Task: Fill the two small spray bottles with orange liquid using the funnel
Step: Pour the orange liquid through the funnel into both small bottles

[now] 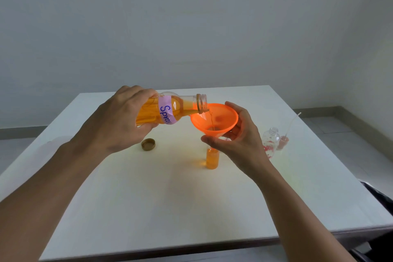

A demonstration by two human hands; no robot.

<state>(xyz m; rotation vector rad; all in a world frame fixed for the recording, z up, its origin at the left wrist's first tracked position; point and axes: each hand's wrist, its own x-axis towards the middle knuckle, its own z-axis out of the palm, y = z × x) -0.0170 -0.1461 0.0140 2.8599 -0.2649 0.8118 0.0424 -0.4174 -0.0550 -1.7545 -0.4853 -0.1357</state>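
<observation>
My left hand [119, 121] grips a clear bottle [170, 110] of orange liquid with a purple label, tipped so its open mouth hangs over the orange funnel [214, 119]. A thin stream runs from the mouth into the funnel. My right hand [238, 138] holds the funnel by its cone, with the spout in the neck of a small spray bottle [212, 158] that stands upright and is nearly full of orange liquid. A second small spray bottle [270, 141], clear with red flowers and holding no liquid, stands to the right.
A gold screw cap [148, 144] lies on the white table [148, 198] left of the filled bottle. A spray-pump head with a long tube [286, 134] rests beside the flowered bottle. The table's right edge runs close behind it.
</observation>
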